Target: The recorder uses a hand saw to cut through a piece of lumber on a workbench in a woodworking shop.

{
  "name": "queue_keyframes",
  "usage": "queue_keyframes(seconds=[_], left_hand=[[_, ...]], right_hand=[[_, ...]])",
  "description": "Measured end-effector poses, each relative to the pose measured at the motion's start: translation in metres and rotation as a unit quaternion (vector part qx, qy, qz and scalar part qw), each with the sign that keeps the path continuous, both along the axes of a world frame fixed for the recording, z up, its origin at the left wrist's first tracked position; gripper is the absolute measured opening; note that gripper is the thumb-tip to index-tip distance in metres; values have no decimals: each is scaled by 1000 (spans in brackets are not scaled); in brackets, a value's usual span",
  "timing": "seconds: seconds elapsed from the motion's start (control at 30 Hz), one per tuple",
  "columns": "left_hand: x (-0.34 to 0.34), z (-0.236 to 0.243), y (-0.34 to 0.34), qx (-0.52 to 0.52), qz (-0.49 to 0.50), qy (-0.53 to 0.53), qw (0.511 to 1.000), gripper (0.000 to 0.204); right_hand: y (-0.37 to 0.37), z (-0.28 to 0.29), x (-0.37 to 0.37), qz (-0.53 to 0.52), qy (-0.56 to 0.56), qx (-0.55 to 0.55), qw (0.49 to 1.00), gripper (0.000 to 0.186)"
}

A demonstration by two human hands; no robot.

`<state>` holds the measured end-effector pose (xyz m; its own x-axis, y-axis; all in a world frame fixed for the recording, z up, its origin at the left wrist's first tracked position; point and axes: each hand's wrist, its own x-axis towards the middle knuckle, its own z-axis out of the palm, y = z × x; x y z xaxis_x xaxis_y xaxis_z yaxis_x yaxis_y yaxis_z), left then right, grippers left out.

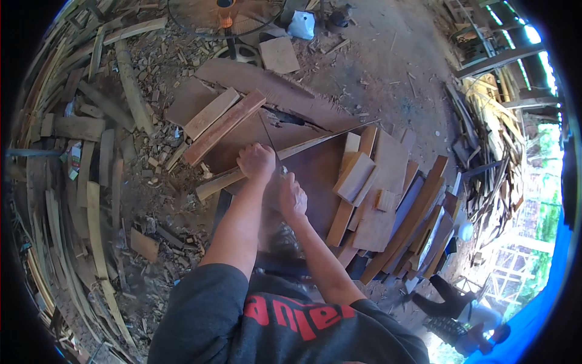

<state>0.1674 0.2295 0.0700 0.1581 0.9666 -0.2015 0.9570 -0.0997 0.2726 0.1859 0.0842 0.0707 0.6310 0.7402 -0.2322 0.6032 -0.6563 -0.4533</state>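
Observation:
A long, narrow wooden strip [321, 141] lies slantwise across a brown board [309, 167] in front of me. My left hand [256, 161] is closed on the strip, left of its middle. Close by on the right, my right hand [293, 197] grips what looks like a handsaw, its thin dark blade [268, 132] seen edge-on. The blade points away from me and crosses the strip just right of my left hand. The handle is mostly hidden in my fingers. Beyond my left hand, a reddish wood block [225, 127] and a paler block [212, 113] lie side by side.
Stacked boards and offcuts [382, 188] crowd the right side. Long timber pieces [94, 224] and wood scraps cover the ground at left. A wheel [245, 54], a square board [279, 55] and a white bag [301, 25] are farther off. Another person [458, 306] is at lower right.

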Motion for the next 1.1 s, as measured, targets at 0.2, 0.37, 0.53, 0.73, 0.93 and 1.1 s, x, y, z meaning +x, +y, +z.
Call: queue_keyframes(seconds=[0.2,0.37,0.53,0.73,0.93,1.1], left_hand=[[-6,-7,6,0,-3,34,999,31],[5,-9,1,17,-16,32,999,30],[-9,-12,1,45,-5,30,999,30],[5,-7,3,14,-15,31,999,31],[-7,-7,0,7,0,43,999,33],[7,-5,1,2,-8,29,1000,34]], right_hand=[[-12,10,-6,-8,41,-21,999,10],[32,4,13,-8,-1,-10,1000,10],[-27,2,-12,2,21,-52,998,10],[28,-8,12,13,-62,62,996,11],[-16,7,-11,-19,22,-51,998,12],[15,-2,9,-17,-2,5,1000,15]])
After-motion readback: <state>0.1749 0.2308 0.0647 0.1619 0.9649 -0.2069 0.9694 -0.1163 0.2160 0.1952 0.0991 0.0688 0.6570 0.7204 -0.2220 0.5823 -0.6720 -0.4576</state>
